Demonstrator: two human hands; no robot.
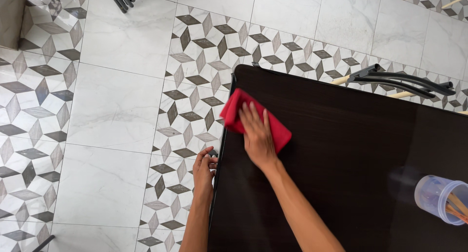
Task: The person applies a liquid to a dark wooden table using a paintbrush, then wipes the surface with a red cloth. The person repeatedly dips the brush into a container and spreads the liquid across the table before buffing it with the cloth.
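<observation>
Right hand lies flat, fingers spread, pressing down on the crumpled red cloth, which sits on the dark brown glossy wooden table just inside the table's left edge, near its far left corner. The cloth pokes out from under the palm on both sides and beyond the fingertips. Left hand is curled around the table's left edge, closer in than the cloth, gripping the rim with the fingers hooked over it. At the table's right side lies a clear plastic cup holding wooden sticks. Beyond the table's far edge, black chair legs rest on the patterned tiled floor.
</observation>
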